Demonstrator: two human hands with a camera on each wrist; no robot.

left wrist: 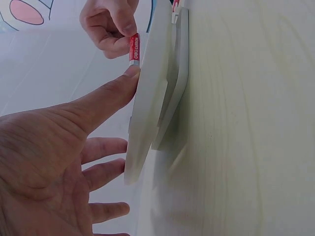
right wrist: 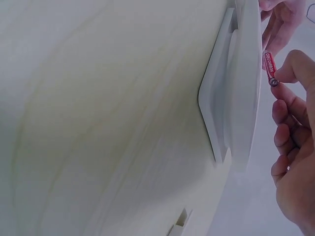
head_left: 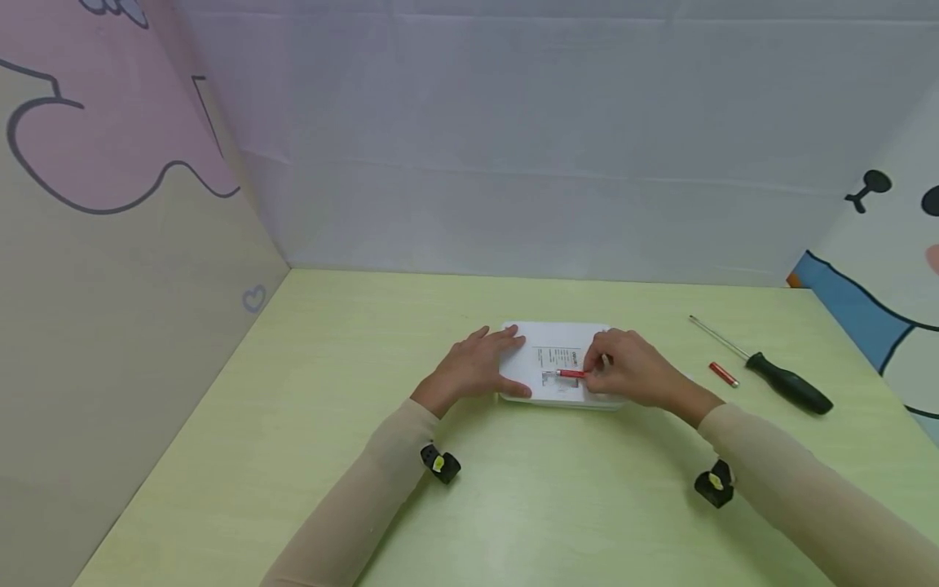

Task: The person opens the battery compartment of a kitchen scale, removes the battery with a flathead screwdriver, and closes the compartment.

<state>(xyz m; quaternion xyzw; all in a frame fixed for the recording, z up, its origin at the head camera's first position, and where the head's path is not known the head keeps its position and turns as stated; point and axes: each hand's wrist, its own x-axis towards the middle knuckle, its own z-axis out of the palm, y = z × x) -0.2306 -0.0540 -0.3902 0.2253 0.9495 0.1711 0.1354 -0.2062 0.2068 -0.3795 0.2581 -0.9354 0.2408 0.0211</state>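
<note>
A flat white device (head_left: 538, 336) in two stacked slabs lies on the table, its upper face carrying a printed label (head_left: 561, 356). My left hand (head_left: 480, 364) rests on its left end, fingers straight and spread, the thumb at the near edge. Between thumb and index finger, my right hand (head_left: 632, 367) pinches a red battery (head_left: 571, 374) above the label. The left wrist view shows the battery (left wrist: 134, 48) close to the left thumb, with "carbon" lettering. Its metal end shows beside the right fingertips (right wrist: 283, 91) in the right wrist view.
To the right lie a second red battery (head_left: 724, 374) and a screwdriver (head_left: 791, 383) with a dark handle. A small white piece (right wrist: 181, 225) sits on the table near the device in the right wrist view. Printed panels (head_left: 557, 147) stand behind and at both sides.
</note>
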